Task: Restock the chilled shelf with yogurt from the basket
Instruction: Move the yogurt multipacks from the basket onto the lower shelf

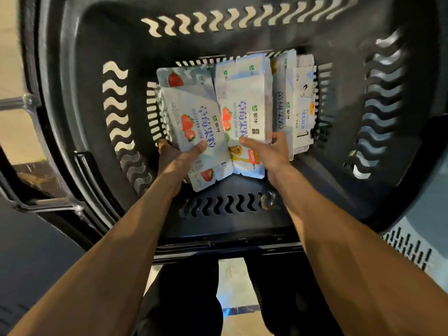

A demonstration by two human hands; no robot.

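Note:
I look straight down into a deep black plastic basket (80,98). Several white-and-blue yogurt multipacks lie at its bottom. My left hand (178,157) grips the left strawberry yogurt pack (194,112), thumb on top and fingers under its edge. My right hand (269,150) holds the middle strawberry yogurt pack (244,103), thumb across its front. Under that pack lies another with a yellow print (244,163). Two more packs (299,103) stand on edge against the right wall.
The basket's slotted walls rise steeply on all sides around my arms. Its near rim (225,246) crosses below my forearms. Beige floor tiles (14,132) show at the left, and my dark trousers and floor below the rim.

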